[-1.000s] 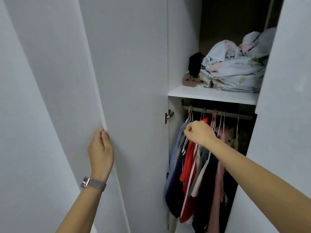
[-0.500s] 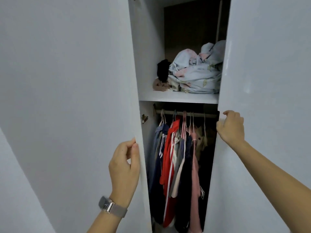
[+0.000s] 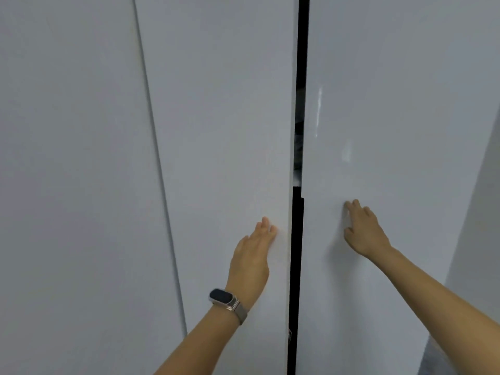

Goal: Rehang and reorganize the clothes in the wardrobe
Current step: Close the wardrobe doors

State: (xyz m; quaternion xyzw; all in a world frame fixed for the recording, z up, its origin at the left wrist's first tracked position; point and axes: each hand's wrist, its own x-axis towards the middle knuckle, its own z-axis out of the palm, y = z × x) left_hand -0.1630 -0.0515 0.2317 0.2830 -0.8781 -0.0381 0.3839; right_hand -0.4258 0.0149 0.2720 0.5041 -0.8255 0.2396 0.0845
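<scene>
Left hand (image 3: 250, 262) and right hand (image 3: 364, 232) press flat, fingers straight and gripping nothing, to shut the glossy white wardrobe doors (image 3: 221, 131).

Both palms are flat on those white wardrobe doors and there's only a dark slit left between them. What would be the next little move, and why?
Probably a last gentle push with both hands until the doors meet. The left hand presses flat on the left door near its edge, the right hand on the right door, and a narrow dark gap remains between them, so the wardrobe is not quite shut.
</scene>
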